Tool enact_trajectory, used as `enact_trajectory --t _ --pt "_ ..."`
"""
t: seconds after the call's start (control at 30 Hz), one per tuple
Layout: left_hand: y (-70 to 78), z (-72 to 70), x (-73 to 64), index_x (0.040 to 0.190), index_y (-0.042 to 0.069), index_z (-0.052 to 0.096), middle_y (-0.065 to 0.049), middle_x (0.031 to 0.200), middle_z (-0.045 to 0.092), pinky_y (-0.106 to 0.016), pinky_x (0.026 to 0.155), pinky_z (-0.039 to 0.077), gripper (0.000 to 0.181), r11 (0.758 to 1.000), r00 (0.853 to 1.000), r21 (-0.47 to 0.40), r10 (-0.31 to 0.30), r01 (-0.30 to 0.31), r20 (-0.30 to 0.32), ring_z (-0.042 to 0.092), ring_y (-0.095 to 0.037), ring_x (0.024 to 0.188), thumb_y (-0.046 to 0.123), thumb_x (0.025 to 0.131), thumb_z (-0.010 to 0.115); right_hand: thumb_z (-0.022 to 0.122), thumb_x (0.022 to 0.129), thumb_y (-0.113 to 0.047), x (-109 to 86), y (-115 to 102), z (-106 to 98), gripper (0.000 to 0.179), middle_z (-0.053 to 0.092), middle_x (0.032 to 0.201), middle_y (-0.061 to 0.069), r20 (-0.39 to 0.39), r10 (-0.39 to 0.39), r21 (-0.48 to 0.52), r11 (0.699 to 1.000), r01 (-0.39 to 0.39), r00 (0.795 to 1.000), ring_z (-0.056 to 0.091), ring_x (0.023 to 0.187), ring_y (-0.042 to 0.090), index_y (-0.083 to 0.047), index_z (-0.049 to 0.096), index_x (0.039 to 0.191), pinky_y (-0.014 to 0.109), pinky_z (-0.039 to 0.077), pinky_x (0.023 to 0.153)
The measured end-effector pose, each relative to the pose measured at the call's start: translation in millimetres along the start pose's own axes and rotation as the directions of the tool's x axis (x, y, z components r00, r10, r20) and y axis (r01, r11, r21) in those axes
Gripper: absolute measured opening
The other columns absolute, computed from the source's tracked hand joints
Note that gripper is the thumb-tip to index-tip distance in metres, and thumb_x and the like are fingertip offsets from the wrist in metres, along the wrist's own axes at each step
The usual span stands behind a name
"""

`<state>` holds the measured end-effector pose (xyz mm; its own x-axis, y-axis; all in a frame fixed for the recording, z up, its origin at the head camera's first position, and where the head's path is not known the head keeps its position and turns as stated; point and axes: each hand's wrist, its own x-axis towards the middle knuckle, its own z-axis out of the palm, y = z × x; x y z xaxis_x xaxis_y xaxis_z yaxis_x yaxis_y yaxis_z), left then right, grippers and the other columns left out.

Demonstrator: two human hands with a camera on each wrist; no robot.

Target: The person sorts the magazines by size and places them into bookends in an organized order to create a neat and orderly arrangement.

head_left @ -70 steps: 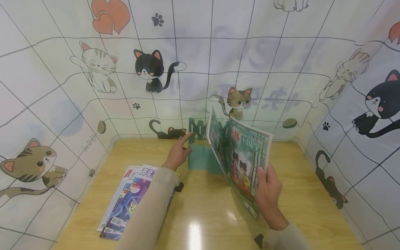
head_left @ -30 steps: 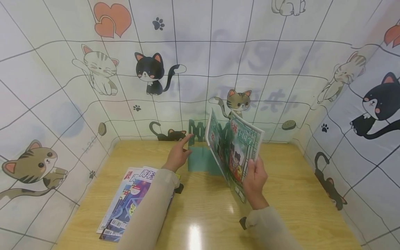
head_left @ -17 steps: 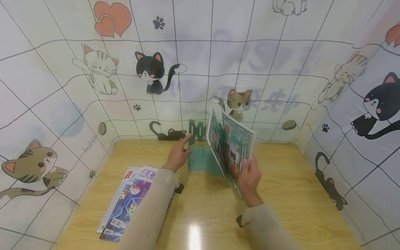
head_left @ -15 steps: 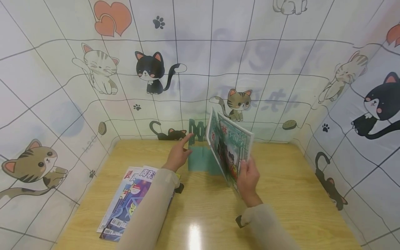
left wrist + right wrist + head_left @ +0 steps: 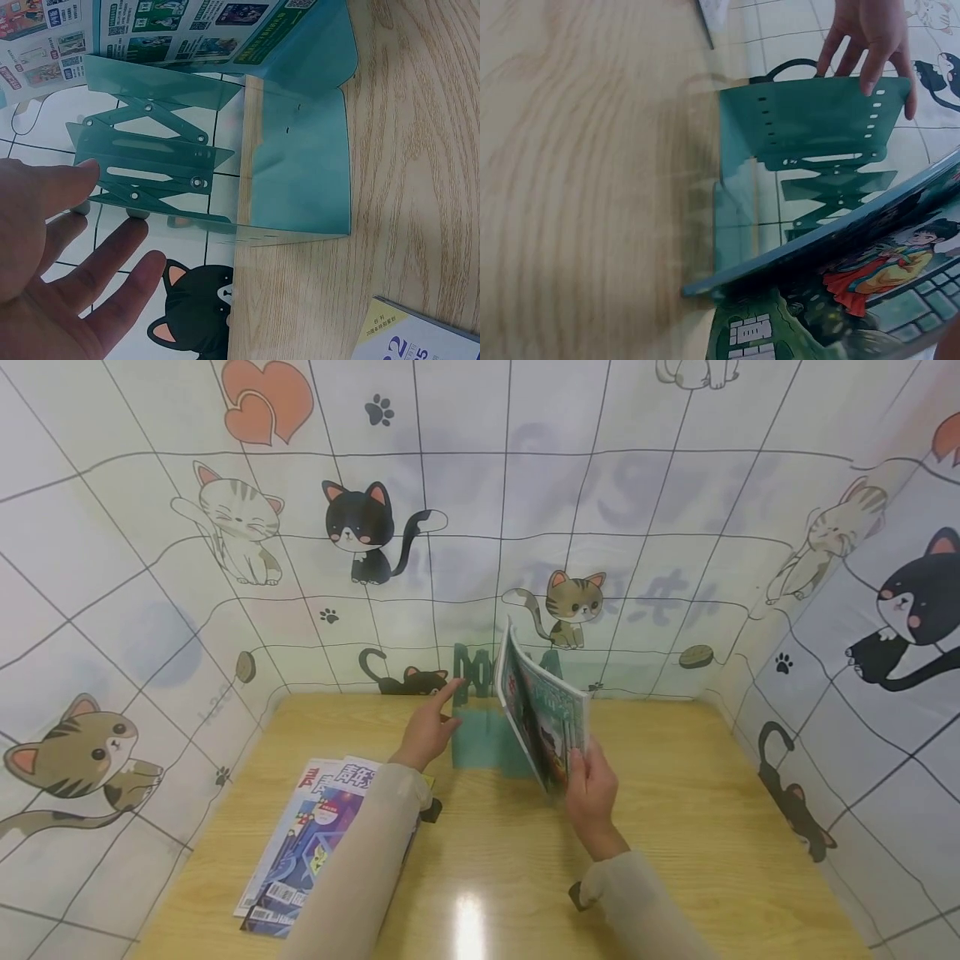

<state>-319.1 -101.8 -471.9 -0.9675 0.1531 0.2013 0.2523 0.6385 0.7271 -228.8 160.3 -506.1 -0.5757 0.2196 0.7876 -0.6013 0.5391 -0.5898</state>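
At the back of the table, a green metal expandable bookend (image 5: pixel 478 743) stands against the wall. My left hand (image 5: pixel 427 732) pinches its left end plate, thumb inside and fingers outside, as the left wrist view shows at the plate (image 5: pixel 161 214). Upright at the bookend's right side is one magazine (image 5: pixel 512 689). A second magazine (image 5: pixel 553 714) with a green illustrated cover is gripped at its near edge by my right hand (image 5: pixel 592 789), thumb on the cover. The two magazines stand close together, slightly angled apart. Robed figures (image 5: pixel 885 270) show on the cover in the right wrist view.
Several magazines (image 5: pixel 300 860) lie in a fanned pile at the left of the wooden table (image 5: pixel 487 860), partly hidden under the left sleeve (image 5: pixel 360 868). Cat-printed cloth walls (image 5: pixel 480 510) close in the back and both sides.
My right hand has moved left with its magazine, bringing it closer to the standing one and turning its cover more edge-on. The left hand stays at the bookend's end plate.
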Motion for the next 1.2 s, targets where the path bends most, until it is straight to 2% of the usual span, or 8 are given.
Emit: enact_trajectory --t 0.13,0.27,0.4,0.53,0.7,0.93,1.07,1.2 --pt "1.0 0.2 -0.3 0.149 0.041 0.034 -0.002 0.151 0.040 -0.038 0.073 0.055 0.077 1.000 1.000 -0.003 0.001 -0.001 -0.002 0.068 -0.023 0.092 0.005 0.091 0.067 0.057 0.091 -0.001 -3.7 7.0 -4.9 0.027 0.070 0.099 0.019 0.010 -0.033 -0.082 0.996 0.033 0.999 0.066 0.079 0.029 0.004 0.065 0.116 0.044 0.052 0.062" --pt "0.8 0.4 -1.0 0.149 0.042 0.033 -0.002 0.151 0.040 -0.038 0.071 0.055 0.077 1.000 1.000 0.001 -0.004 0.004 -0.006 0.068 -0.023 0.092 0.005 0.091 0.067 0.057 0.091 -0.008 -4.4 9.7 -8.2 0.024 0.065 0.085 0.017 0.027 -0.102 -0.153 0.983 0.105 0.994 0.056 0.064 0.023 0.005 0.067 0.109 0.034 0.047 0.048" --pt "0.2 0.8 -1.7 0.149 0.043 0.033 -0.003 0.151 0.040 -0.038 0.072 0.055 0.076 1.000 1.000 0.009 -0.013 0.013 -0.004 0.068 -0.023 0.093 0.006 0.092 0.067 0.059 0.089 -0.012 -6.0 8.7 -9.1 0.023 0.061 0.079 0.015 0.064 -0.138 -0.199 0.969 0.148 0.988 0.051 0.062 0.023 0.003 0.067 0.105 0.035 0.043 0.046" --pt "0.6 0.9 -2.6 0.149 0.041 0.033 -0.003 0.152 0.039 -0.038 0.072 0.055 0.075 1.000 1.000 0.010 -0.015 0.015 0.004 0.068 -0.023 0.094 0.006 0.092 0.067 0.061 0.089 -0.014 -9.8 6.6 -10.2 0.022 0.063 0.079 0.012 0.115 -0.147 -0.186 0.968 0.167 0.982 0.051 0.066 0.022 -0.001 0.068 0.105 0.033 0.043 0.047" --pt "2.8 0.4 -2.6 0.150 0.037 0.035 -0.004 0.152 0.039 -0.040 0.073 0.055 0.074 1.000 1.000 -0.004 -0.011 0.011 -0.005 0.068 -0.024 0.094 0.005 0.091 0.067 0.065 0.090 -0.017 -12.6 3.4 -11.9 0.030 0.067 0.085 0.008 0.193 -0.126 -0.128 0.980 0.152 0.973 0.055 0.072 0.019 -0.005 0.068 0.117 0.024 0.045 0.048" --pt "2.0 1.3 -2.4 0.150 0.038 0.034 -0.003 0.152 0.040 -0.037 0.069 0.055 0.074 1.000 1.000 0.009 -0.012 0.012 -0.002 0.068 -0.023 0.093 0.006 0.091 0.067 0.078 0.079 -0.005 -18.4 -0.2 -11.7 0.046 0.069 0.095 0.007 0.287 -0.095 -0.066 0.991 0.118 0.953 0.059 0.082 0.019 -0.008 0.067 0.124 0.016 0.048 0.052" --pt "1.9 0.8 -1.4 0.150 0.037 0.035 -0.003 0.152 0.040 -0.038 0.069 0.055 0.074 1.000 1.000 0.015 -0.004 0.004 -0.006 0.068 -0.024 0.093 0.006 0.091 0.067 0.081 0.076 -0.005 -20.2 -2.6 -9.9 0.052 0.068 0.099 0.010 0.309 -0.060 -0.038 0.996 0.075 0.949 0.061 0.085 0.023 -0.007 0.066 0.125 0.015 0.049 0.053" --pt "1.9 0.1 -1.1 0.150 0.039 0.034 -0.002 0.152 0.039 -0.040 0.072 0.055 0.075 1.000 1.000 0.017 -0.004 0.005 -0.008 0.068 -0.024 0.094 0.007 0.091 0.068 0.081 0.077 -0.011 -19.9 -5.3 -8.0 0.052 0.068 0.104 0.012 0.349 0.012 -0.020 1.000 -0.005 0.937 0.062 0.088 0.028 -0.006 0.065 0.126 0.019 0.051 0.054"
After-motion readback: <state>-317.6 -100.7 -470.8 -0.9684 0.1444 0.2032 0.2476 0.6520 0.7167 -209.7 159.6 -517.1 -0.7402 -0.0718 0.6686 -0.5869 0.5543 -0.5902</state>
